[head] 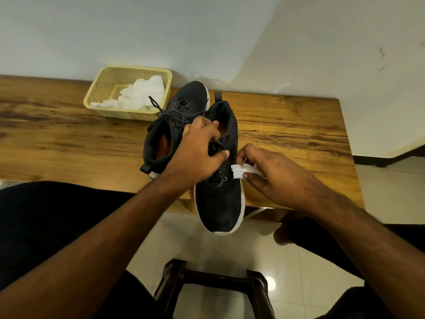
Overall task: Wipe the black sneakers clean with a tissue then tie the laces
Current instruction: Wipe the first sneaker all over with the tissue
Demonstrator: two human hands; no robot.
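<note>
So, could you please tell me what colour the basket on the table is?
The basket is pale yellow, seen in the head view.

Two black sneakers (216, 171), one tissue (241, 170) in hand, one basket (108, 88), one wooden table (287, 125), two hands (197, 155).

Tissue (239, 170) partly under right hand (273, 178)

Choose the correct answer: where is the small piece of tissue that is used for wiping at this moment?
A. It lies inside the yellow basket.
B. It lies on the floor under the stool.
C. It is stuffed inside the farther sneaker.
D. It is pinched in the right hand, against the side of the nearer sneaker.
D: the right hand pinches the tissue against the nearer sneaker, which the left hand holds.
</note>
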